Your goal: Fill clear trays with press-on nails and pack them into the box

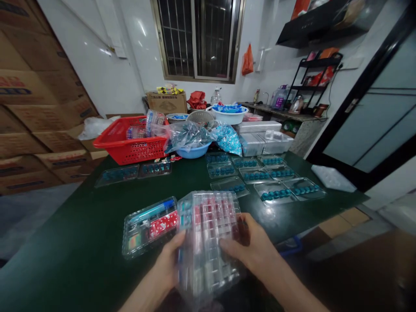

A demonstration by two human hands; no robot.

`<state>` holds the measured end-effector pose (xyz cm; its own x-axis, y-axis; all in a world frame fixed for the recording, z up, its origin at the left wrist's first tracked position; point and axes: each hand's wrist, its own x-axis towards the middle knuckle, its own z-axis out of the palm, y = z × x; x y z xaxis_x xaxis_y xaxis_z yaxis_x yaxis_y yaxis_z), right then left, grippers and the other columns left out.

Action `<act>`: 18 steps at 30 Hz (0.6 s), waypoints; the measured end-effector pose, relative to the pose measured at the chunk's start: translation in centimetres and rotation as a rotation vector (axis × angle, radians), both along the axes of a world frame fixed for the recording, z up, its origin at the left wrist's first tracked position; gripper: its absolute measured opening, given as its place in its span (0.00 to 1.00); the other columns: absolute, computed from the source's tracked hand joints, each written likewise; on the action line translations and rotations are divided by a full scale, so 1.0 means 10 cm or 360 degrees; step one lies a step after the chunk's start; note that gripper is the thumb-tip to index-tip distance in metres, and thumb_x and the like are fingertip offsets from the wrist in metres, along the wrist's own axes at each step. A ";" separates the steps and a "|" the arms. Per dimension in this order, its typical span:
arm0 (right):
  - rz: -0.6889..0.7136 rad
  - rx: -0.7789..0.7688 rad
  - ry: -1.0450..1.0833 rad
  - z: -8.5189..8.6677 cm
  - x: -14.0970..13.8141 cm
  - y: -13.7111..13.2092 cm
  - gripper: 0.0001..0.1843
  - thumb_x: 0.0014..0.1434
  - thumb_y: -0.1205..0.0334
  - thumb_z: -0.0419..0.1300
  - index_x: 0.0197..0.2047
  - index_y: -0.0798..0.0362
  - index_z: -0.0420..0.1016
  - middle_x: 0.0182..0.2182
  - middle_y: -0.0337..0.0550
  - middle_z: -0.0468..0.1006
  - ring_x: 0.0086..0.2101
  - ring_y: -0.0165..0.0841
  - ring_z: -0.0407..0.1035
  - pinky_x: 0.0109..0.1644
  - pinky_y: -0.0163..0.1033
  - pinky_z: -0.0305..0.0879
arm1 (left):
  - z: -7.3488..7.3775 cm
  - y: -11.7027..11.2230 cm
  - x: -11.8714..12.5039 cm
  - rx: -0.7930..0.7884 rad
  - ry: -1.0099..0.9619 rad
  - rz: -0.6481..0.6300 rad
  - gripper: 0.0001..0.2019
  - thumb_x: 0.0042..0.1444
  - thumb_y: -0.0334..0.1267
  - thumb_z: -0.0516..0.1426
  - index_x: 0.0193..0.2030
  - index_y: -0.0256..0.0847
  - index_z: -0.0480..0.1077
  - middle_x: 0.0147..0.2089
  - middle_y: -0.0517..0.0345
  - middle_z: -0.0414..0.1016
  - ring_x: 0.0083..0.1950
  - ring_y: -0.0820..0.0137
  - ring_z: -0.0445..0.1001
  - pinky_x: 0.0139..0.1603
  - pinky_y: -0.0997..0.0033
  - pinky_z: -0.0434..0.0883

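Both hands are closed on a stack of clear cases, which they hold tilted just right of the packed tray on the green table. The left hand grips the stack's near left side, its thumb along the edge; its other fingers are mostly hidden. The right hand lays its thumb over the face, with fingers around the right edge. Red and pale pieces show through the plastic, though blur hides what they are.

For a good hold, the person would do well to press evenly from both sides, since slick plastic probably slides layer on layer. The right thumb should press lightly, as thin cases may flex. Keeping the lower end supported matters most while the stack leans. The packed tray, with its blue pen and red patterned piece, sits close enough to be knocked. The trays of blue-green balls, beyond and right of the packed tray, deserve clearance too.
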<state>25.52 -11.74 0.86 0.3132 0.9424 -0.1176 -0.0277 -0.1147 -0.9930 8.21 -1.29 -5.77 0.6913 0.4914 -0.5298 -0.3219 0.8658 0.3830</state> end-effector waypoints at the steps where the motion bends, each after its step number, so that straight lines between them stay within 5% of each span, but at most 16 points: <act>1: 0.0006 -0.0003 -0.0011 -0.01 0.01 0.00 0.19 0.48 0.64 0.64 0.42 0.53 0.62 0.35 0.44 0.76 0.36 0.37 0.72 0.38 0.42 0.68 | 0.00 0.00 0.00 0.0008 0.0008 0.0010 0.12 0.43 0.39 0.63 0.32 0.31 0.74 0.29 0.46 0.77 0.42 0.50 0.74 0.49 0.48 0.66; 8: 0.0016 0.0044 0.0091 -0.11 0.03 0.02 0.29 0.41 0.58 0.70 0.44 0.54 0.61 0.38 0.45 0.77 0.38 0.39 0.72 0.41 0.43 0.69 | -0.02 0.01 0.02 0.0036 -0.0044 -0.0056 0.17 0.46 0.39 0.61 0.41 0.28 0.72 0.33 0.44 0.78 0.43 0.50 0.74 0.50 0.49 0.66; 13: -0.0088 0.0011 0.0062 -0.08 -0.01 0.01 0.26 0.43 0.62 0.69 0.44 0.53 0.62 0.38 0.45 0.77 0.39 0.39 0.72 0.42 0.43 0.68 | 0.00 -0.01 0.02 0.0010 0.0008 -0.0065 0.22 0.46 0.40 0.61 0.46 0.28 0.70 0.34 0.42 0.78 0.43 0.49 0.74 0.49 0.50 0.67; 18: -0.0114 0.0093 0.0089 -0.11 0.07 -0.04 0.28 0.41 0.59 0.70 0.44 0.53 0.64 0.40 0.46 0.76 0.41 0.42 0.70 0.43 0.44 0.67 | 0.13 -0.01 0.10 0.0081 0.0000 -0.0157 0.25 0.47 0.41 0.61 0.50 0.28 0.67 0.37 0.41 0.77 0.44 0.50 0.74 0.48 0.52 0.68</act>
